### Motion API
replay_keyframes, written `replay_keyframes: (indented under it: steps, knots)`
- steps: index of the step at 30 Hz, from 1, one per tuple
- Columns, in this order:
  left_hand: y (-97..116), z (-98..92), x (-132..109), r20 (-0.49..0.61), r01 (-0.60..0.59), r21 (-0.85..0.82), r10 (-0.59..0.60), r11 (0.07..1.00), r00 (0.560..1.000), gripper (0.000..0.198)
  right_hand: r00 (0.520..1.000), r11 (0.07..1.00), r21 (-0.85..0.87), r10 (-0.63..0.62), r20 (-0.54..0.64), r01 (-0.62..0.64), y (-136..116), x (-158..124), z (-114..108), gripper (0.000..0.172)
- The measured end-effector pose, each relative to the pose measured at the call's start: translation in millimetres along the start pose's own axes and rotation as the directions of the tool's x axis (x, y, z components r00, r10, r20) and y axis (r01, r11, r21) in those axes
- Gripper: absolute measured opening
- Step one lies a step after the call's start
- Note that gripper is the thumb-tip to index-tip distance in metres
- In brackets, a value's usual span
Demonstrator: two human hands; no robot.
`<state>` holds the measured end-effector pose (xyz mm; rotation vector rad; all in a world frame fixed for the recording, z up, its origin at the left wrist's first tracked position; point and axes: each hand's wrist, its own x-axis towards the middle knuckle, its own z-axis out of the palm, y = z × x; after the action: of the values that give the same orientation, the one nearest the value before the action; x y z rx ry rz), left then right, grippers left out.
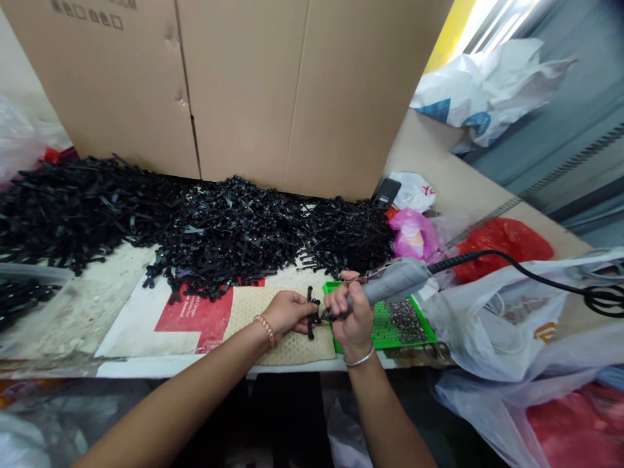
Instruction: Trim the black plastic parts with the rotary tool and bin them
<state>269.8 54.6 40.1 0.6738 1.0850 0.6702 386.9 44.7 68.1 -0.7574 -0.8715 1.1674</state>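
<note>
My left hand (288, 311) is closed on a small black plastic part (311, 313), holding it upright over a beige mesh mat (292, 348). My right hand (351, 313) grips a grey corded electric screwdriver (392, 281), whose tip touches the black part from the right. Just right of the hands sits a green tray (381, 333) filled with small metal screws.
A long heap of black plastic parts (195, 221) runs across the table behind the hands, in front of a cardboard wall (234, 84). Plastic bags, white (492, 318), red (502, 240) and pink (414, 235), crowd the right. A clear bin (29, 292) with black parts sits at left.
</note>
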Motion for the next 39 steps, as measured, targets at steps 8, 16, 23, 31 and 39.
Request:
replay_keyframes:
  steps: [8, 16, 23, 31, 39]
  knots:
    - [-5.0, -2.0, 5.2, -0.005, -0.006, 0.016, 0.006, 1.0, 1.0, 0.032, 1.0, 0.999, -0.033, -0.025, -0.003, 0.025, -0.2, -0.5, -1.2, 0.025]
    - [-3.9, -1.7, 3.4, -0.003, -0.012, 0.024, 0.012, 1.0, 1.0, 0.031, 0.999, 0.999, -0.015, -0.046, 0.004, 0.046, 0.4, -0.1, 0.4, 0.026]
    - [-1.0, 0.3, 1.1, -0.013, -0.011, 0.026, 0.011, 1.0, 1.0, 0.034, 0.999, 0.999, 0.023, -0.039, 0.009, 0.039, 2.6, -1.6, -1.6, 0.024]
    - [-1.7, 0.3, 2.2, -0.015, -0.004, 0.034, 0.005, 0.999, 1.0, 0.028, 0.998, 0.998, 0.027, -0.055, 0.003, 0.055, 1.1, -1.1, -0.3, 0.025]
    - [-3.3, -0.9, 3.7, -0.015, -0.011, 0.02, 0.012, 1.0, 1.0, 0.031, 0.999, 0.999, 0.002, -0.053, -0.009, 0.053, 3.6, -2.4, -0.2, 0.025]
